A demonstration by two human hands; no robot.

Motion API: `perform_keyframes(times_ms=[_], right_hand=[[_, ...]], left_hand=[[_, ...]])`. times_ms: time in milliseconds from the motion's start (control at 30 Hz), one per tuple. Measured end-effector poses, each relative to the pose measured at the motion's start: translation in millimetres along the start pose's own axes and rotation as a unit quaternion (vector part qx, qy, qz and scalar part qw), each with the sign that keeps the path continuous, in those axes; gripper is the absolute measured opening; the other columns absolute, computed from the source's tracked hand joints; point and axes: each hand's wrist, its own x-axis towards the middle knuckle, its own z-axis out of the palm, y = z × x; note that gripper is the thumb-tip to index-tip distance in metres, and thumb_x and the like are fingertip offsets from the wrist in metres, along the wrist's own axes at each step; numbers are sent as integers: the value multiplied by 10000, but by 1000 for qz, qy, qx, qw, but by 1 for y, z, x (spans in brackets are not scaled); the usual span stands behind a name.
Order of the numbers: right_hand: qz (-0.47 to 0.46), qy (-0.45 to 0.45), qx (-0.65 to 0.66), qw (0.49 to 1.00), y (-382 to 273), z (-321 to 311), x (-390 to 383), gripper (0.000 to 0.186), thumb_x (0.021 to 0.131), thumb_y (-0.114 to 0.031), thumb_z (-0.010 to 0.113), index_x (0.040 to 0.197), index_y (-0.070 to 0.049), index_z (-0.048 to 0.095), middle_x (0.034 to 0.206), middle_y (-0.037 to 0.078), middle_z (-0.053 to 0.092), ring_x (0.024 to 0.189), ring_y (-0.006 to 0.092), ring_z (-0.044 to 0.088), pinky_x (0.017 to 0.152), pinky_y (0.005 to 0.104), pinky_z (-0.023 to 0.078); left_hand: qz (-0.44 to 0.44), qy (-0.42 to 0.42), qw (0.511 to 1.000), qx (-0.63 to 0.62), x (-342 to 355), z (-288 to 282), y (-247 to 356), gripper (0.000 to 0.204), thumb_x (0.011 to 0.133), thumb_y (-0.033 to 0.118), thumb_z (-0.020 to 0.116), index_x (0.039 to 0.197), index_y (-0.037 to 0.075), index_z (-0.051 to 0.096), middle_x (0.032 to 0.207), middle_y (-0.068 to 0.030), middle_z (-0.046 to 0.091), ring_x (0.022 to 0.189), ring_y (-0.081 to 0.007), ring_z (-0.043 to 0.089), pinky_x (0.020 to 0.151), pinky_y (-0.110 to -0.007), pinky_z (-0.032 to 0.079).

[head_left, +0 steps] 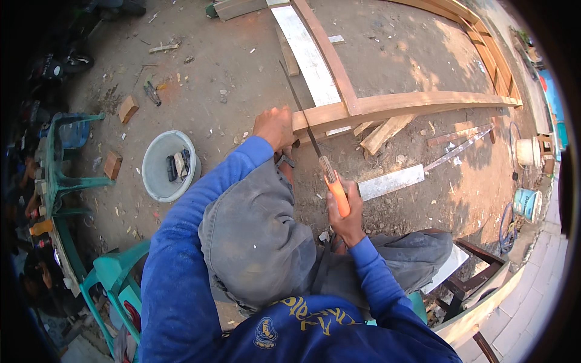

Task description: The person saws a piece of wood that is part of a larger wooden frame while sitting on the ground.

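My right hand (346, 215) is wrapped around the orange handle of a handsaw (339, 195). Its long thin blade slants up and to the left, across a wooden beam (411, 104) near the beam's left end. Just left of the blade, my left hand (274, 128) grips that end, its fingers partly hidden. The beam joins an upright wooden rail (327, 57), forming part of a frame. How deep the blade sits in the wood cannot be made out.
A whitish bucket (171, 193) with dark items stands to the left, near wooden blocks (128, 109) and pliers (152, 94). Green plastic chairs (118, 266) line the left side. Offcuts (387, 134) and a pale board (392, 183) lie right of the saw. A paint bucket (527, 204) stands far right.
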Motion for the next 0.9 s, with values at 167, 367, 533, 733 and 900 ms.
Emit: perform_keyframes(times_ms=[167,367,533,733,900], right_hand=[[9,36,89,995,-18,38,62,359,949,-155,691,1262,-16,581,914,161,710,769,179,677,696,339,535],[118,-46,68,990,-48,-41,-67,414,967,-165,649,1313,41,556,929,71,692,774,109,616,710,295,522],[-37,13,23,999,15,10,10,396,940,-94,663,1300,30,556,943,150,735,774,161,711,719,296,557],[77,2,96,992,-13,27,44,431,943,-121,694,1330,9,554,1002,147,733,832,164,714,748,313,555],[117,-25,106,987,-15,-32,-76,460,936,-110,667,1350,38,533,997,145,744,834,145,713,756,305,560]], left_hand=[[-4,4,999,-36,-2,8,-9,414,731,176,797,1090,16,666,991,-260,732,958,-433,728,846,-480,593],[-8,4,999,-33,-12,3,-24,501,696,261,866,1084,16,663,978,-254,735,966,-425,731,843,-479,596],[8,11,1000,-14,-2,2,-6,483,704,240,854,1089,14,671,1017,-240,741,989,-402,734,848,-469,601],[-15,-35,998,-49,4,6,-9,463,704,216,842,1081,9,672,1015,-239,742,979,-407,735,842,-467,601],[-13,-10,999,-38,-11,-2,-15,415,726,187,804,1092,26,690,1057,-226,746,1013,-406,732,860,-461,601]])
